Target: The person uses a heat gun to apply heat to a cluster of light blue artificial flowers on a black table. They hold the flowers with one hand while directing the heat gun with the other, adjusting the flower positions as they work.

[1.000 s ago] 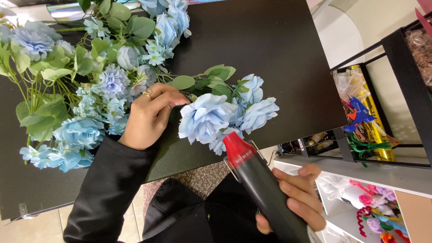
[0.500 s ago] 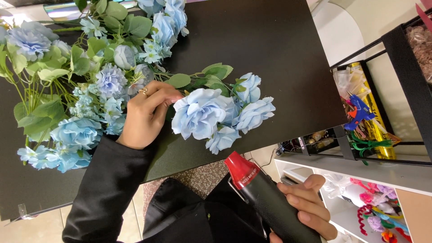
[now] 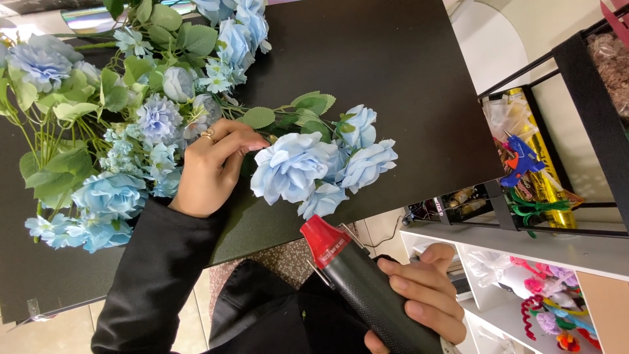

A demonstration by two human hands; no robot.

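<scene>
- Blue rose cluster [image 3: 314,169] lies mid-frame on the black table [image 3: 406,78], its stem pinched by left hand [image 3: 211,167] fingers [image 3: 237,145].
- Right hand [image 3: 419,298], lower right, fingers wrapped around a black glue gun [image 3: 363,285], red tip just below the blooms.

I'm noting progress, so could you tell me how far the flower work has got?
Done: blue flowers already lie massed on the black board. In hand: left hand holds a rose sprig; right hand grips the glue gun, off the board. Left: fixing that sprig.
</scene>
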